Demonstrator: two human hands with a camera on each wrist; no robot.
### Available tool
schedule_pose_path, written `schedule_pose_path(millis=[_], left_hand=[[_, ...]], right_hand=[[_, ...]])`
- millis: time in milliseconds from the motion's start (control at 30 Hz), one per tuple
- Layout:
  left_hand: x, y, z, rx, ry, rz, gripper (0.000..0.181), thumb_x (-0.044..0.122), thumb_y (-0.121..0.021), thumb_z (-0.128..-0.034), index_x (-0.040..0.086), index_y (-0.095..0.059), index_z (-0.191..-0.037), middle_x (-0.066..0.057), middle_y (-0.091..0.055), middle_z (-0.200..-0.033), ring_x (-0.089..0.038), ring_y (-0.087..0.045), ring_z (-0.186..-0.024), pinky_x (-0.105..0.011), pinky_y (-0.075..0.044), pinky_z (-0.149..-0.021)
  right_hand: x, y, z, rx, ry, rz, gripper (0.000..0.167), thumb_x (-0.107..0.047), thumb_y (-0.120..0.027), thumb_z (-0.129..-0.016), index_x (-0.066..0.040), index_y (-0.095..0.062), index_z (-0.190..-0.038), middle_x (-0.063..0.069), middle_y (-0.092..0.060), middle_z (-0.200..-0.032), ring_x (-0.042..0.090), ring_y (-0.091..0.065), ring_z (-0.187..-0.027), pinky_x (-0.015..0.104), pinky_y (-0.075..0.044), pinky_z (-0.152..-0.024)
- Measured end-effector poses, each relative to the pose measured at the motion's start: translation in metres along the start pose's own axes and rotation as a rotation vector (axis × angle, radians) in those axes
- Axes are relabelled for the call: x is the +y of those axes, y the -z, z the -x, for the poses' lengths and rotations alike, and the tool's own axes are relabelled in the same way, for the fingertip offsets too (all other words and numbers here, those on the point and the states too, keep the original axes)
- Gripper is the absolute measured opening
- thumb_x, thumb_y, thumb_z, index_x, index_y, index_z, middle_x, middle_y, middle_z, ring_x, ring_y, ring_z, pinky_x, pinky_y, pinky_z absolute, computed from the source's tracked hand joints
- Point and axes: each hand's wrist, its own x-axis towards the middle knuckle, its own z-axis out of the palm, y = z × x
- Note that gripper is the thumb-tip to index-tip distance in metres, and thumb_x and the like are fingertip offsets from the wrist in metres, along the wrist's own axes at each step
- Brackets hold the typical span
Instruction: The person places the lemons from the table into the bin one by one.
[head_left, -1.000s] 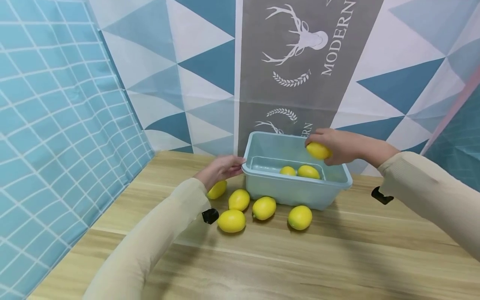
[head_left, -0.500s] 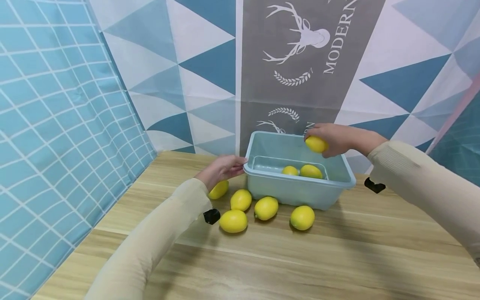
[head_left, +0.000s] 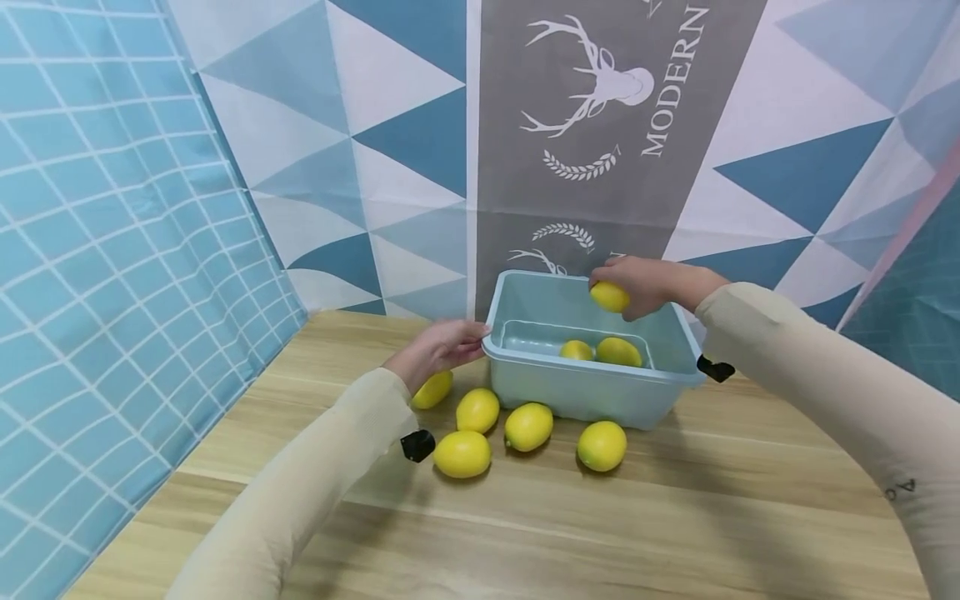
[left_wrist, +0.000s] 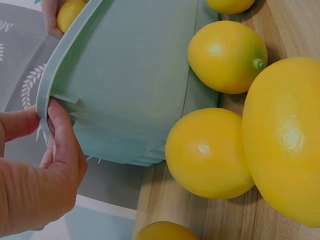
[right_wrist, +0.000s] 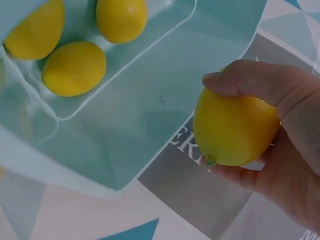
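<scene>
A light blue plastic bin [head_left: 585, 392] stands on the table against the back wall. My left hand [head_left: 442, 346] pinches its left rim, thumb on one side and fingers beneath the lip, as the left wrist view [left_wrist: 45, 175] shows. In my right hand [head_left: 648, 285] a lemon [head_left: 609, 296] is gripped over the far part of the bin, above its floor. The right wrist view shows thumb and fingers around that lemon [right_wrist: 235, 127]. Inside the bin lie lemons [right_wrist: 75, 68], three of them visible from the right wrist.
Several lemons lie on the wooden table [head_left: 562, 533] before the bin, one [head_left: 602, 446] apart at the right and one [head_left: 433, 389] partly hidden by my left hand. A patterned cloth [head_left: 405, 125] hangs behind, and a blue grid cloth [head_left: 112, 250] covers the left side.
My right hand has shifted left across the bin, still holding the lemon. The left hand keeps its pinch on the rim, and the lemons on the table have not moved.
</scene>
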Motion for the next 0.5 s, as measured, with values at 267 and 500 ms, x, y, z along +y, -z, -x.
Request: schedule_pose_path(millis=[267, 500], left_hand=[[0.001, -0.001, -0.001, 0.020, 0.018, 0.024, 0.039, 0.006, -0.059, -0.0929, -0.004, -0.052, -0.130, -0.010, -0.058, -0.108, -0.011, -0.059, -0.081, -0.016, -0.057, -0.075], [-0.001, 0.000, 0.000, 0.021, 0.019, 0.030, 0.037, 0.006, -0.059, -0.0929, -0.003, -0.053, -0.128, -0.013, -0.057, -0.117, -0.010, -0.059, -0.079, -0.015, -0.057, -0.068]], right_hand=[[0.006, -0.008, -0.011, 0.024, -0.004, -0.047, 0.058, 0.003, -0.076, -0.067, -0.006, -0.055, -0.120, 0.015, -0.060, -0.110, 0.031, -0.051, -0.100, 0.055, -0.051, -0.091], [0.010, -0.021, -0.024, -0.026, -0.041, -0.079, 0.058, 0.001, -0.077, -0.068, -0.006, -0.055, -0.121, 0.016, -0.060, -0.113, 0.031, -0.052, -0.101, 0.054, -0.051, -0.092]])
